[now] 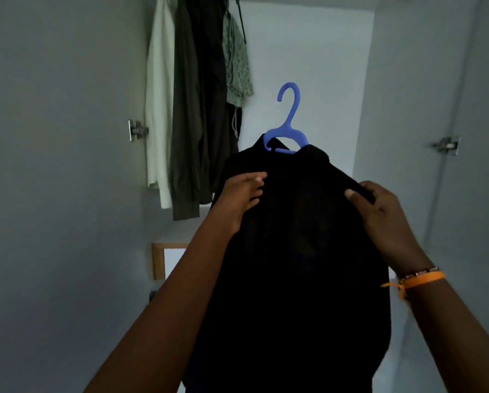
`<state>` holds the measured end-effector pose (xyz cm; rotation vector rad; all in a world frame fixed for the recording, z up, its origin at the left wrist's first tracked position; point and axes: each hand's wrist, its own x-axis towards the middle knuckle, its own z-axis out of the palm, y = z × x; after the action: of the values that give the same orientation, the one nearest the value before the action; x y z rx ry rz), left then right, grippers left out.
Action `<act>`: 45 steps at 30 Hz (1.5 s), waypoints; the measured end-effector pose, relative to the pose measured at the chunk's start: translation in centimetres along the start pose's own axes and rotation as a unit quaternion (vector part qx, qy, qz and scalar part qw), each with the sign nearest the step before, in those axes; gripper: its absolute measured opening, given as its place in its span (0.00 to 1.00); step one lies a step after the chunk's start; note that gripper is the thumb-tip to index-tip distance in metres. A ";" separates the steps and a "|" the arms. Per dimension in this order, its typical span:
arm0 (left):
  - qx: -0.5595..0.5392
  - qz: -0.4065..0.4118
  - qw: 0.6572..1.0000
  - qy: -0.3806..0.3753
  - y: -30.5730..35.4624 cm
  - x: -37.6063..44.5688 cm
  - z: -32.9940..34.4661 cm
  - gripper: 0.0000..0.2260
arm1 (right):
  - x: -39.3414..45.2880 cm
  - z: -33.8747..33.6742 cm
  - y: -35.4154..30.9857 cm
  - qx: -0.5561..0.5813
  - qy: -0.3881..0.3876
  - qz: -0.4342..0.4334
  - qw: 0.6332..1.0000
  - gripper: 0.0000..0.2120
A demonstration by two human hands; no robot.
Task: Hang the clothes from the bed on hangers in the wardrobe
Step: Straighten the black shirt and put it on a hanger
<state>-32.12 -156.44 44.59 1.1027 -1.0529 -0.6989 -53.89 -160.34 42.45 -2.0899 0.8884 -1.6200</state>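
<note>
A black shirt (297,251) hangs on a blue plastic hanger (287,120), held up in front of the open wardrobe. Only the hanger's hook and neck show above the collar. My left hand (242,195) grips the shirt's left shoulder. My right hand (379,211) pinches the right shoulder fabric between thumb and fingers. The hook is free in the air, below the rail, which is out of view at the top.
Several garments hang at the wardrobe's upper left: a white one (159,109), a dark olive one (193,117) and a patterned green one (237,63). Open doors with metal hinges (137,129) stand on both sides. A wood-edged drawer unit (159,260) sits low inside.
</note>
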 end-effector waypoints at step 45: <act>0.273 0.339 0.899 0.058 12.4 62.8 0.7 0.32 | 74.1 23.3 -2.5 -0.036 0.121 -0.259 0.958 0.12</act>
<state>-9.93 -207.26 76.47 1.1159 -1.4621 0.2413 -19.94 -209.95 91.71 -2.3434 0.4899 -2.1702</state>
